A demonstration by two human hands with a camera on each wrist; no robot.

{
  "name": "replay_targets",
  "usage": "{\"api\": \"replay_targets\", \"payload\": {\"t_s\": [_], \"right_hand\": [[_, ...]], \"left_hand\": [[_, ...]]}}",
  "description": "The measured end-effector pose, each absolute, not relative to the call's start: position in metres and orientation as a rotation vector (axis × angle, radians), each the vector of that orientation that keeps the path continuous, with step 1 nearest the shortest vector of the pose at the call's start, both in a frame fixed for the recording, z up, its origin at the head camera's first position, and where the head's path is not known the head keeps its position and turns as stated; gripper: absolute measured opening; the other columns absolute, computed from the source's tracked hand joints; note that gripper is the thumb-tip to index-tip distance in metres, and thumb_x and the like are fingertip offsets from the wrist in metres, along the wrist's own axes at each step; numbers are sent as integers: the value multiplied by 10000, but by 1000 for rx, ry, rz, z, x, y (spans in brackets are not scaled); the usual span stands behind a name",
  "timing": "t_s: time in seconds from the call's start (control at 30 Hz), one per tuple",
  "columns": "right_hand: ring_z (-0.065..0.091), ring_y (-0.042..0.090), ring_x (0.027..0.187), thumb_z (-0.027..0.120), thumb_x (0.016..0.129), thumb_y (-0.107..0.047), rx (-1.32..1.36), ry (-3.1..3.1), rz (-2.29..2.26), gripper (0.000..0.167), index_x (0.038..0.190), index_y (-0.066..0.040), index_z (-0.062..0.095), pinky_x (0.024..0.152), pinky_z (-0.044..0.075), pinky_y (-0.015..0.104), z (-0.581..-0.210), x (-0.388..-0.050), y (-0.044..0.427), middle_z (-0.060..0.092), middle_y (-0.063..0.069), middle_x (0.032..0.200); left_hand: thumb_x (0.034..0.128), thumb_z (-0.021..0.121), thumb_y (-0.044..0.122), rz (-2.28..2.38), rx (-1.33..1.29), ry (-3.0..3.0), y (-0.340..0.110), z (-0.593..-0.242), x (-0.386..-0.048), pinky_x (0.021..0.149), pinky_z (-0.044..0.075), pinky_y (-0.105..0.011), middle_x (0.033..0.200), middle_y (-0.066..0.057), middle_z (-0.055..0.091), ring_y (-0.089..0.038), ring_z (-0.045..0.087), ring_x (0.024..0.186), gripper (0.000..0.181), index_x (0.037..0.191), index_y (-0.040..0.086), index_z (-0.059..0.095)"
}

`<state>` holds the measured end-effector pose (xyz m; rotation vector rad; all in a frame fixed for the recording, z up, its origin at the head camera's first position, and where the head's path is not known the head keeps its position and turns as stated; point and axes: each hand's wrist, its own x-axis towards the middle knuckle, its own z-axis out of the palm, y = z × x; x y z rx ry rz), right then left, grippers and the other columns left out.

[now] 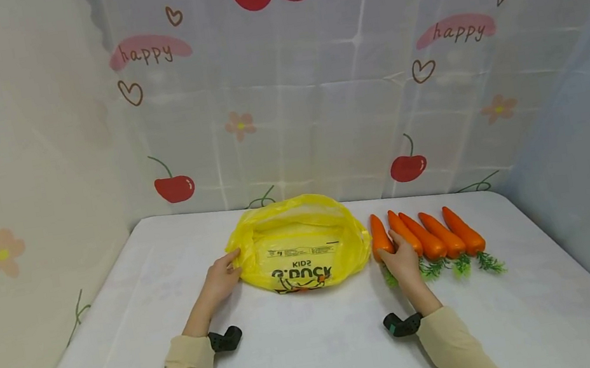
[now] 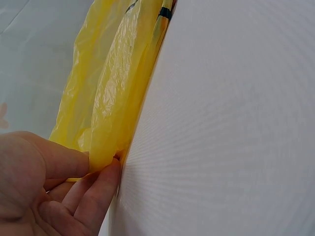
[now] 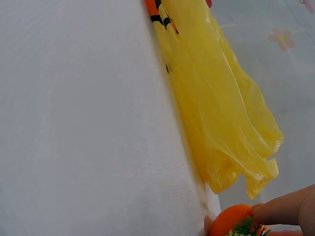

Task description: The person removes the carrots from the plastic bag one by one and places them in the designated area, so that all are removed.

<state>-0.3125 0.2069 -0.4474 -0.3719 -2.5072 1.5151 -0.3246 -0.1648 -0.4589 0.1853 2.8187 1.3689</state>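
A yellow plastic bag [image 1: 304, 243] printed with black lettering lies on the table, its mouth gaping toward the far side. My left hand [image 1: 223, 278] pinches the bag's left edge between thumb and fingers; the left wrist view shows this hold on the thin film [image 2: 110, 98]. To the right of the bag, my right hand [image 1: 403, 262] grips the leftmost orange carrot [image 1: 377, 229] near its green leafy end. In the right wrist view the thumb presses that carrot's rounded end [image 3: 229, 219], just apart from the bag's crumpled edge [image 3: 236, 167].
Several more carrots [image 1: 436, 227] with green tops lie side by side at the right, close to my right hand. A white cloth [image 1: 309, 349] covers the table. Behind it hangs a curtain [image 1: 307, 111] printed with cherries, and similar sheets flank both sides.
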Motion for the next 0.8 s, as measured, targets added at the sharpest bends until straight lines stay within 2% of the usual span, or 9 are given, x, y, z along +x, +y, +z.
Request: {"api": "replay_targets", "payload": {"t_s": [0.2, 0.43, 0.67, 0.8], "right_hand": [[321, 312, 1313, 538, 876, -30, -326, -2474, 1483, 579, 1414, 54, 343, 1032, 305, 411, -442, -311, 206, 358, 213, 1429], [323, 290, 1315, 537, 890, 2, -313, -2377, 1587, 549, 1399, 80, 347, 1019, 324, 402, -427, -309, 208, 357, 199, 1433], [282, 309, 1333, 499, 924, -36, -318, -2386, 1634, 549, 1436, 31, 312, 1037, 299, 409, -409, -303, 215, 304, 184, 1468], [242, 296, 1351, 462, 933, -49, -250, -2365, 1693, 547, 1448, 20, 290, 1041, 297, 401, -405, -295, 222, 277, 174, 1484]], "left_hand": [[934, 512, 35, 1355, 185, 2831, -165, -458, -324, 994, 329, -518, 1401, -256, 368, -410, 350, 1263, 477, 1388, -53, 392], [914, 533, -1, 1355, 245, 2878, -164, -455, -325, 943, 390, -509, 1376, -276, 391, -405, 414, 1214, 466, 1362, -67, 424], [900, 559, 1, 1297, 317, 2969, -162, -451, -327, 1038, 237, -538, 1388, -304, 352, -447, 277, 1292, 453, 1335, -75, 458], [898, 612, 81, 1180, 318, 3060, -163, -448, -325, 1008, 245, -580, 1415, -318, 284, -500, 235, 1259, 472, 1334, -45, 480]]}}
